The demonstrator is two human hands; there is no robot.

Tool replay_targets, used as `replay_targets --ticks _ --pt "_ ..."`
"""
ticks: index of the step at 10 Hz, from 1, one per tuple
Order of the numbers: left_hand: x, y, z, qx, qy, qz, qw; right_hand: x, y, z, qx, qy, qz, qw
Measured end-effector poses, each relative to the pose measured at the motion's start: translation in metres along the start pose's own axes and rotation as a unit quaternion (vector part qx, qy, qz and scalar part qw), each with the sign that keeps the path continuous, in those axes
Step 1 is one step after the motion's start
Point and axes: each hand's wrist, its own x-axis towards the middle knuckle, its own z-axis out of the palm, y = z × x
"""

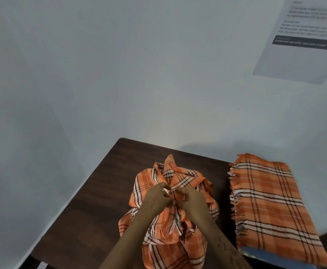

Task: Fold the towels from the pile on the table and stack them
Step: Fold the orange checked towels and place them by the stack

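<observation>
A crumpled pile of orange plaid towels (180, 177) lies in the middle of the dark wooden table (100, 200). Both my hands are on top of it, close together. My left hand (157, 195) pinches a fold of the cloth with curled fingers. My right hand (190, 199) grips the same bunched towel right beside it. To the right lies a stack of folded orange plaid towels (269, 202), flat, with fringed edges facing the pile.
The table stands against a pale wall, its left edge (77, 193) running diagonally. A printed paper sheet (306, 37) hangs on the wall at upper right. Something blue (259, 255) shows under the folded stack's near end.
</observation>
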Motion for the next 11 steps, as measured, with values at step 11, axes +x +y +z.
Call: replay_targets --ticks 11 --pt "0.035 0.155 -0.084 -0.168 -0.006 0.348 0.922 0.052 -0.128 -0.243 -0.212 -0.089 -0.244 0.942"
